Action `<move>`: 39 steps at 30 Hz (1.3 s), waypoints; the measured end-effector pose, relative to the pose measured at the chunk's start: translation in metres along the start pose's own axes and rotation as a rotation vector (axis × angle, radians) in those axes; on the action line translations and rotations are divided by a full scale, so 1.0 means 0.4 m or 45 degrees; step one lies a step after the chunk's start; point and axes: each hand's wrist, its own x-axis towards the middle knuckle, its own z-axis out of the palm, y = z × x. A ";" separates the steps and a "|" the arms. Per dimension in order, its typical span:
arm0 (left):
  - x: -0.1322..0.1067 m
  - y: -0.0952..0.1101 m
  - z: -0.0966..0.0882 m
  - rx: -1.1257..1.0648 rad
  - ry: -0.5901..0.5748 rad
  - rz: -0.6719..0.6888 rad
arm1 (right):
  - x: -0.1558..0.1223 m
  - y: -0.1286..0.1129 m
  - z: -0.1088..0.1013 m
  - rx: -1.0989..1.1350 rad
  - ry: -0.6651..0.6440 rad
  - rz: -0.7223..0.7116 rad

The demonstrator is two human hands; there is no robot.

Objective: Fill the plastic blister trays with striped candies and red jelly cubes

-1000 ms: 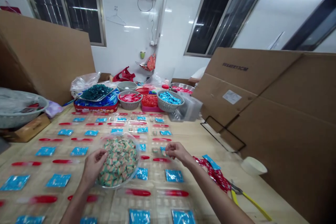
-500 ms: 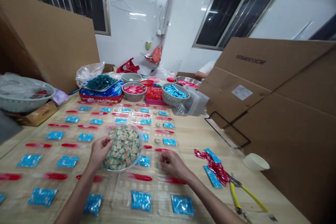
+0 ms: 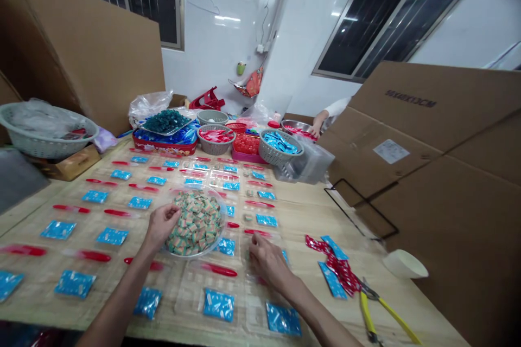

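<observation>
A clear round bowl [image 3: 223, 226] full of small striped square pieces [image 3: 197, 222], green and pinkish, stands over the clear plastic trays. My left hand [image 3: 161, 226] is closed at the bowl's left rim, fingertips just inside above the pieces. To the right, my right hand [image 3: 267, 260] reaches low over a tray, fingers curled and pressed together; what lies between them is hidden. Around both hands, rows of clear trays hold red plastic sticks [image 3: 220, 269] and blue packets [image 3: 218, 304]. One striped piece [image 3: 247, 218] sits in a tray beyond my right hand.
Yellow-handled pliers [image 3: 366, 314], red packets [image 3: 336, 263] and a white cup [image 3: 406, 264] lie at right. Grey baskets [image 3: 215, 146] and a red tin [image 3: 165, 145] stand at the back. Cardboard [image 3: 459, 190] borders the right. Another person's hand [image 3: 319, 122] reaches into a steel bowl.
The view has shifted slightly. My right hand has come down over its tray, covering more of it. The other person's hand has come into sight at the steel bowl.
</observation>
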 end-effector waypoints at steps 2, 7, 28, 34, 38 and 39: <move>0.000 0.000 0.000 -0.004 0.005 -0.006 | 0.002 0.010 -0.004 0.124 -0.015 0.022; -0.001 0.003 0.003 -0.037 0.006 -0.007 | 0.013 0.035 -0.028 0.437 -0.066 0.029; -0.078 0.067 -0.014 0.522 -0.316 0.293 | 0.223 -0.201 -0.060 0.598 0.032 -0.354; -0.074 0.075 -0.021 0.403 -0.213 0.139 | 0.273 -0.308 0.012 0.281 0.111 -0.501; -0.068 0.069 -0.022 0.266 -0.174 0.057 | 0.290 -0.296 0.013 0.375 0.081 -0.418; -0.066 0.067 -0.022 0.222 -0.149 0.036 | 0.296 -0.288 0.009 0.449 0.079 -0.364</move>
